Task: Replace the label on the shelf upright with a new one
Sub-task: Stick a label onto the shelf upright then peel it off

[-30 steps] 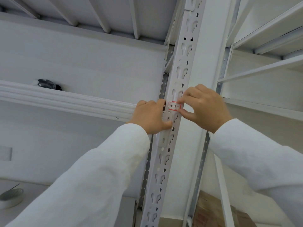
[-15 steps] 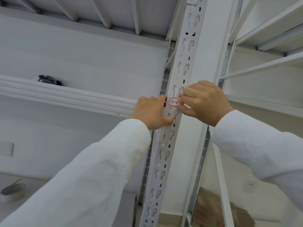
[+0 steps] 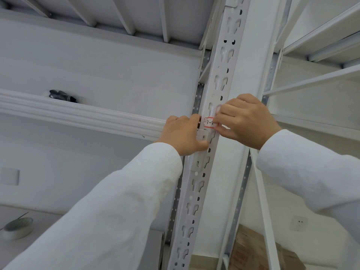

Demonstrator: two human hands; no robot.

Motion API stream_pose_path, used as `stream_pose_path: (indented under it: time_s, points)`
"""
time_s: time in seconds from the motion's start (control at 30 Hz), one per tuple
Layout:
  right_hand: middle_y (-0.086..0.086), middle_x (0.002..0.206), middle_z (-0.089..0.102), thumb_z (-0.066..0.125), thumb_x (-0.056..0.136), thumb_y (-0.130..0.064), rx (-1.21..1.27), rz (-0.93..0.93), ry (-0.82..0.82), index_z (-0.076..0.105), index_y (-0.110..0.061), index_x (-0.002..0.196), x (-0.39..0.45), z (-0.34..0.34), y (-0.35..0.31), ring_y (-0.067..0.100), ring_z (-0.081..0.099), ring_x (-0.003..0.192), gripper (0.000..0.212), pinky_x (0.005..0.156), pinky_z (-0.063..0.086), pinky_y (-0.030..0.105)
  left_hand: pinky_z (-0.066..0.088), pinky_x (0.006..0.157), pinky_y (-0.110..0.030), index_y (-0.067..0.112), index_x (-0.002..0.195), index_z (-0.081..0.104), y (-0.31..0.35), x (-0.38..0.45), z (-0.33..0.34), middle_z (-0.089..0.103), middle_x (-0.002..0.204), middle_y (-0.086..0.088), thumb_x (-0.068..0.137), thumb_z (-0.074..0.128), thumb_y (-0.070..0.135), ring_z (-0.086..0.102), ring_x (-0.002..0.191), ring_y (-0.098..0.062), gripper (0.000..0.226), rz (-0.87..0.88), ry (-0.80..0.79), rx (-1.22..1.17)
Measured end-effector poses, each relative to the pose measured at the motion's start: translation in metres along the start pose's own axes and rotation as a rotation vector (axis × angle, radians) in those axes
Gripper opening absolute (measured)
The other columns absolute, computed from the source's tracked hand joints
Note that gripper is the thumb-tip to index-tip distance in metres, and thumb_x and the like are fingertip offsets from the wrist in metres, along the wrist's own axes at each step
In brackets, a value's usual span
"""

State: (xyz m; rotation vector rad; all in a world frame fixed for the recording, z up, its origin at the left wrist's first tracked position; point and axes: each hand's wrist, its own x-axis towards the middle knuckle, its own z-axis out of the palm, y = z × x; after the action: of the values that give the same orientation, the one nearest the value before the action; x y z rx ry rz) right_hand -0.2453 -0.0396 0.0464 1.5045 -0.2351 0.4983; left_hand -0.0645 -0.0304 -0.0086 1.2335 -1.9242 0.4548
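A white slotted shelf upright [image 3: 196, 191] runs up the middle of the head view. On it, at hand height, sits a small white label [image 3: 208, 122] with a red border and handwritten digits. My right hand [image 3: 245, 121] covers the label's right end, with fingertip and thumb pinched on it. My left hand [image 3: 183, 134] is curled against the upright's left edge beside the label, thumb along the metal. Both arms wear white sleeves. The label's right part is hidden by my fingers.
A white shelf beam [image 3: 78, 115] runs left from the upright, with a dark object [image 3: 61, 96] on the shelf above it. A roll of tape [image 3: 17, 228] lies at lower left. A cardboard box [image 3: 253, 252] stands at the bottom right. More white shelving [image 3: 321, 45] is at right.
The view has shifted slightly. My hands stay at the label, with my right fingers now covering a little more of its right end.
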Motion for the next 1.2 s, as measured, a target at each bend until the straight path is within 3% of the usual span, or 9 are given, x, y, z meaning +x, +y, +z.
stream_pose_path:
  time_s: [0.5, 0.6, 0.7, 0.93, 1.2]
  points:
    - [0.001, 0.061, 0.055, 0.055, 0.084, -0.021, -0.044, -0.003, -0.018, 0.054, -0.015, 0.066, 0.000, 0.001, 0.000, 0.022, 0.054, 0.054, 0.019, 0.053, 0.039, 0.029, 0.029, 0.086, -0.032, 0.018, 0.105, 0.045, 0.002, -0.001, -0.001, 0.054, 0.087, 0.002, 0.080, 0.055, 0.047, 0.049, 0.084, -0.021, 0.039, -0.009, -0.006, -0.013]
    - [0.000, 0.057, 0.054, 0.060, 0.079, -0.012, -0.037, 0.081, -0.044, 0.058, -0.016, 0.067, 0.009, 0.003, 0.002, 0.022, 0.051, 0.050, 0.013, 0.053, 0.036, 0.029, 0.031, 0.089, -0.032, 0.021, 0.100, 0.042, 0.001, -0.001, -0.002, 0.055, 0.088, 0.002, 0.080, 0.056, 0.048, 0.050, 0.086, -0.022, 0.036, -0.015, -0.018, -0.026]
    - [0.000, 0.054, 0.059, 0.051, 0.087, -0.016, 0.075, 0.160, -0.070, 0.064, -0.016, 0.078, 0.017, 0.003, 0.008, 0.023, 0.052, 0.047, 0.017, 0.050, 0.034, 0.027, 0.031, 0.091, -0.033, 0.019, 0.109, 0.046, 0.002, -0.001, -0.003, 0.057, 0.093, 0.001, 0.080, 0.056, 0.048, 0.050, 0.087, -0.021, 0.042, -0.010, -0.033, -0.021]
    - [0.003, 0.075, 0.067, 0.052, 0.088, -0.034, 0.251, 0.124, -0.143, 0.071, -0.015, 0.087, -0.010, -0.013, 0.006, 0.027, 0.061, 0.066, 0.026, 0.050, 0.045, 0.032, 0.031, 0.089, -0.032, 0.020, 0.104, 0.044, 0.001, 0.000, -0.002, 0.053, 0.087, 0.003, 0.080, 0.055, 0.045, 0.048, 0.082, -0.021, 0.036, -0.010, -0.018, -0.034]
    - [0.005, 0.079, 0.064, 0.051, 0.090, -0.029, 0.219, 0.119, -0.163, 0.066, -0.014, 0.078, -0.002, -0.008, -0.003, 0.028, 0.059, 0.071, 0.024, 0.053, 0.047, 0.036, 0.028, 0.085, -0.031, 0.022, 0.094, 0.035, 0.001, 0.000, 0.000, 0.047, 0.077, 0.005, 0.079, 0.055, 0.046, 0.045, 0.080, -0.021, 0.035, -0.003, -0.010, -0.013]
